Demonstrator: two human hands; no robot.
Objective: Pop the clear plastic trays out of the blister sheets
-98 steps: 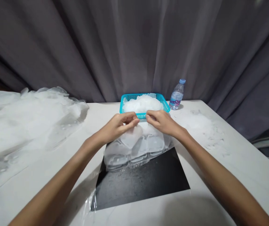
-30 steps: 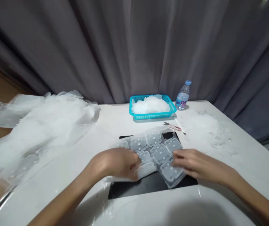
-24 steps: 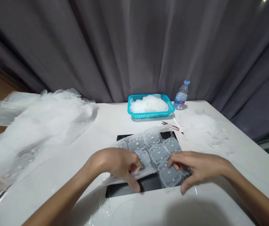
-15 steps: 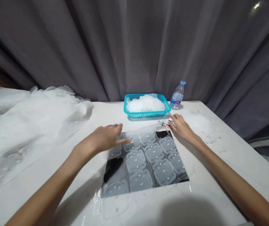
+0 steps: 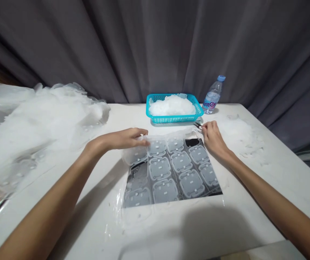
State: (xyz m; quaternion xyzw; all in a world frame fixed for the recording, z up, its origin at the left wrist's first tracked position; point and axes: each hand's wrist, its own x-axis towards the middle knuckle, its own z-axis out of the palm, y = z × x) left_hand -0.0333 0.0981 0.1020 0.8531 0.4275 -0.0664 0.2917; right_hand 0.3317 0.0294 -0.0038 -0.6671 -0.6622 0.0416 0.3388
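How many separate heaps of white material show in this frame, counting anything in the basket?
3: a large heap at left, a mound in the blue basket, and a low scatter beside the right hand. Others may be hidden.

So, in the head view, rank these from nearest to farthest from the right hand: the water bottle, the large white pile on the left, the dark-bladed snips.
From the right hand:
1. Dark-bladed snips: right at its fingertips.
2. Water bottle: beyond the hand, toward the curtain.
3. Large white pile: across the table, far left.
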